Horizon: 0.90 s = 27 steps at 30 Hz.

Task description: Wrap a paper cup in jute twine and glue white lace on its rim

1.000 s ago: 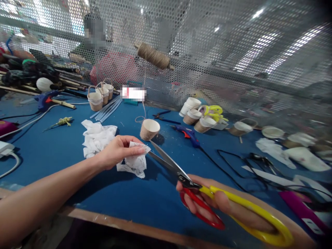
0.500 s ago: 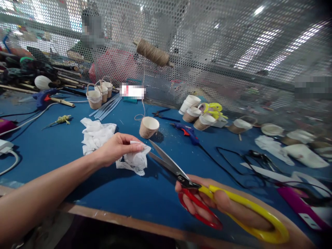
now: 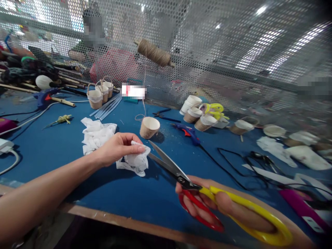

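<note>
On the blue-topped table (image 3: 111, 197), at far left, a blue glue gun with a red trigger (image 3: 40, 100) lies behind a small yellow-green flower sprig (image 3: 63, 119). Next come three small brown cups with looped handles (image 3: 95, 101), then a crumpled heap of white lacy fabric (image 3: 95, 133). Beside it, the person's left hand (image 3: 120, 148) pinches a loose white lacy strip (image 3: 136, 162) between thumb and fingers, above the table. A brown, pale-lined cup (image 3: 145, 130) stands just beyond. To the right, the right hand (image 3: 225, 201) grips red-and-yellow-handled metal scissors (image 3: 178, 177), blades parted, tips near the strip. A second blue glue gun (image 3: 188, 133) lies behind them.
</note>
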Each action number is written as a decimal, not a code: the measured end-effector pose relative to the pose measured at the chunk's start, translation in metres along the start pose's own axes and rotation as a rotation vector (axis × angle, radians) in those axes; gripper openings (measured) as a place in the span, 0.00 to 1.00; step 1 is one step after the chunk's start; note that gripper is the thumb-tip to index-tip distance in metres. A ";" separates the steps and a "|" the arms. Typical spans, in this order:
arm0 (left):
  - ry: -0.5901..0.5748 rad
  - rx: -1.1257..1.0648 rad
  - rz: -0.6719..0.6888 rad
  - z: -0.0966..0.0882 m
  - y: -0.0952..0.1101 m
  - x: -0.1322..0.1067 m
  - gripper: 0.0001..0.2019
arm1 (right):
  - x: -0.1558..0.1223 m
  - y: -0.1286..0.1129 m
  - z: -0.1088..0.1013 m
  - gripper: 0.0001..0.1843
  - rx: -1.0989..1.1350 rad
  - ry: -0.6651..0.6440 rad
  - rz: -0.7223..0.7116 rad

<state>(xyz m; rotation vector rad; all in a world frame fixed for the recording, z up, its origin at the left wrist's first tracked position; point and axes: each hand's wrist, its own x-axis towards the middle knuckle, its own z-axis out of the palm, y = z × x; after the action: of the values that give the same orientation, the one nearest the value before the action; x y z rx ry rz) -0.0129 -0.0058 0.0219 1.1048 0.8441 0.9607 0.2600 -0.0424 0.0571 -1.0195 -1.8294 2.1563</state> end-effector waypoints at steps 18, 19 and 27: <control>0.101 -0.335 -0.017 -0.005 0.000 0.005 0.16 | 0.004 0.003 0.012 0.31 0.121 0.294 -0.200; 0.085 -0.308 -0.029 -0.003 -0.002 0.004 0.16 | 0.012 0.000 0.015 0.29 0.129 0.364 -0.234; -0.048 0.026 0.011 0.017 -0.011 -0.001 0.12 | 0.082 -0.015 0.029 0.22 0.112 0.566 -0.274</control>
<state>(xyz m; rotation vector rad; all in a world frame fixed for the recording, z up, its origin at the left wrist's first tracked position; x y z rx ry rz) 0.0048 -0.0141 0.0154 1.1514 0.8140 0.9312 0.1763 -0.0206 0.0382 -1.1270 -1.4617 1.5803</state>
